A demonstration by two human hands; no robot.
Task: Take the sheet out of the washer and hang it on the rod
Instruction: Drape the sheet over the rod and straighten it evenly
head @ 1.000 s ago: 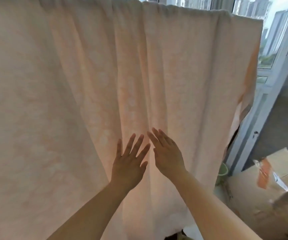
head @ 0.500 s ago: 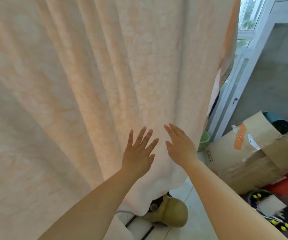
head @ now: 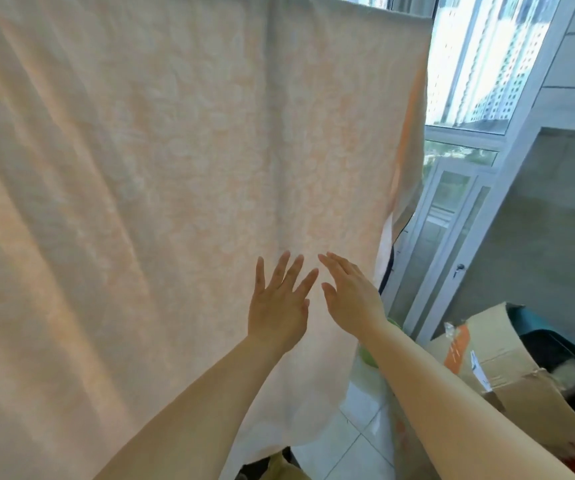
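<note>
A large pale peach sheet (head: 182,161) with a faint floral pattern hangs in front of me and fills most of the view. Its top edge drapes over something at the top of the frame; the rod itself is hidden under the cloth. My left hand (head: 277,303) is flat against the lower part of the sheet, fingers spread. Right beside it, my right hand (head: 351,296) also lies flat on the fabric near the sheet's right edge, fingers together. Neither hand grips anything. The washer is out of view.
A white-framed window and door (head: 452,209) stand to the right behind the sheet. An open cardboard box (head: 507,362) sits on the tiled floor at the lower right, with a dark bin (head: 563,355) behind it. A grey wall (head: 556,220) rises on the right.
The view has tilted back up, so the sheet's top edge shows again. Both hands stay flat on the sheet and have slid slightly toward its right edge.
</note>
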